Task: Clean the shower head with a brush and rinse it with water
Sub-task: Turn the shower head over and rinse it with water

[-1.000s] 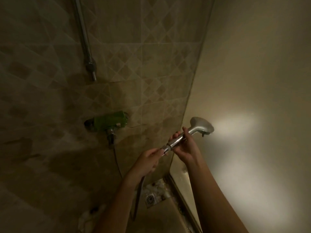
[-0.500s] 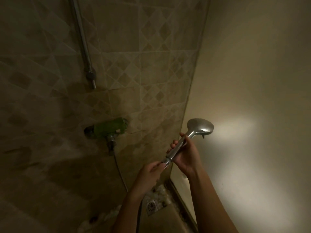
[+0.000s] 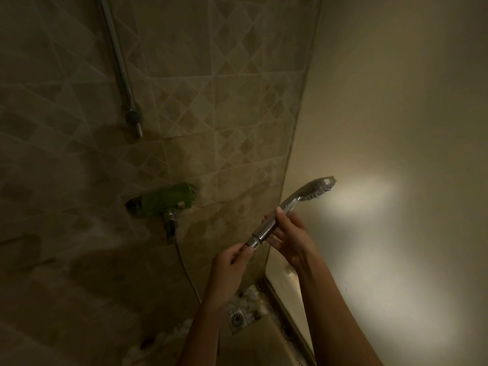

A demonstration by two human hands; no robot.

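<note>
A chrome hand shower head (image 3: 315, 190) points up and to the right, its spray face turned toward the plain wall. My right hand (image 3: 286, 235) grips the middle of its handle. My left hand (image 3: 232, 262) pinches the hose connector at the handle's lower end. The dark hose (image 3: 186, 270) runs from a green-wrapped mixer valve (image 3: 169, 199) on the tiled wall down behind my left arm. No brush is in view.
A metal riser rail (image 3: 120, 64) is fixed to the tiled wall above the valve. A square floor drain (image 3: 237, 319) lies below my hands, beside a raised threshold (image 3: 287, 318). The plain wall on the right carries a bright light patch.
The shower head has turned about its handle, so its face now shows edge-on instead of its rounded back. Both hands stayed on the handle and connector.
</note>
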